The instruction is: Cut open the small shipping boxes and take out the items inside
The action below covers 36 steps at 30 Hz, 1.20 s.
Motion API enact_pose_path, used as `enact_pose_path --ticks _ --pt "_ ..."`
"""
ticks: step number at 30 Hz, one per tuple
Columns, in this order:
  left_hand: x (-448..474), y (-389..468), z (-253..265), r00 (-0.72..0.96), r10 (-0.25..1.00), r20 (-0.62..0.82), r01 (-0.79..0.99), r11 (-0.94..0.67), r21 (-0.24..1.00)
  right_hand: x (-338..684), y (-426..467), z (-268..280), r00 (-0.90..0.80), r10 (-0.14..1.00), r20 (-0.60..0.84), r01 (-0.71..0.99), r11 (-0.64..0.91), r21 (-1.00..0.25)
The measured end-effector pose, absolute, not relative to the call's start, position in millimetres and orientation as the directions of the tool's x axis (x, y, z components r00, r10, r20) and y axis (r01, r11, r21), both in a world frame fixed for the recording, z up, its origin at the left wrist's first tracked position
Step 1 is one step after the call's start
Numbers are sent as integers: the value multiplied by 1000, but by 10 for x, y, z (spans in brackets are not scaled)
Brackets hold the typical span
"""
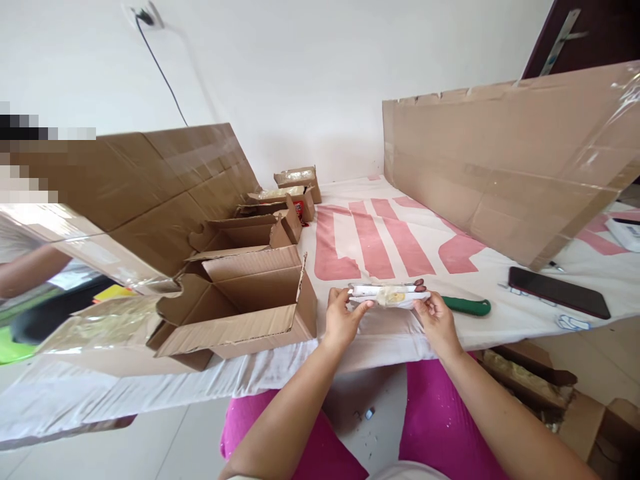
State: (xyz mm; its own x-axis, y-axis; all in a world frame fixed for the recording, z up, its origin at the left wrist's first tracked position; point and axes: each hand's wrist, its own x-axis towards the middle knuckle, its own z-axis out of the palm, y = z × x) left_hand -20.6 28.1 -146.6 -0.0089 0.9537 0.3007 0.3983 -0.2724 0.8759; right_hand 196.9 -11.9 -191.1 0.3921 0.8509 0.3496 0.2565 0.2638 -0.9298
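Note:
Just above the table's front part, I hold a slim white bundle (390,295) by its two ends. A pale yellowish band or wrap crosses its middle, and small dark brown tips stick out at its right end; I cannot make out what it is. My left hand (344,315) pinches the left end, thumb in front. The right end is between the fingers of my right hand (436,321). Right beside that hand lies a tool with a green handle (466,306), its other end hidden behind the hand and bundle.
Open cardboard boxes (270,327) line the table's left side. Tall cardboard panels stand left (165,180) and right (490,160). A dark phone (557,292) lies at right on the white-and-pink tablecloth (340,247). More cartons (583,420) sit on the floor. Another person's arm (33,270) shows at far left.

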Motion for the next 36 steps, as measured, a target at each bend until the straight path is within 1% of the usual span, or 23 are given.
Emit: enact_pose_path --ticks 3,5,11,19,22,28,36 --pt "-212 317 -1508 -13 948 317 415 -283 864 1963 -91 -1903 375 852 365 305 258 -917" --pt "-218 337 -1526 18 953 304 407 -284 868 1958 -69 -1909 358 854 377 338 258 -905" --pt "-216 327 -1512 87 962 257 381 -270 884 1962 -38 -1971 326 867 376 347 260 -901" --pt "-213 353 -1509 60 974 221 365 -227 903 1968 -33 -1966 343 856 388 379 252 -890" --pt "-210 362 -1518 38 977 210 352 -210 912 1961 -29 -1962 332 870 365 348 247 -904" --pt "-224 363 -1509 -12 983 183 303 -171 938 1945 -63 -1942 327 910 256 244 180 -953" --pt "-242 430 -1578 -29 998 60 253 -51 966 1942 -109 -1900 340 920 196 173 144 -974"
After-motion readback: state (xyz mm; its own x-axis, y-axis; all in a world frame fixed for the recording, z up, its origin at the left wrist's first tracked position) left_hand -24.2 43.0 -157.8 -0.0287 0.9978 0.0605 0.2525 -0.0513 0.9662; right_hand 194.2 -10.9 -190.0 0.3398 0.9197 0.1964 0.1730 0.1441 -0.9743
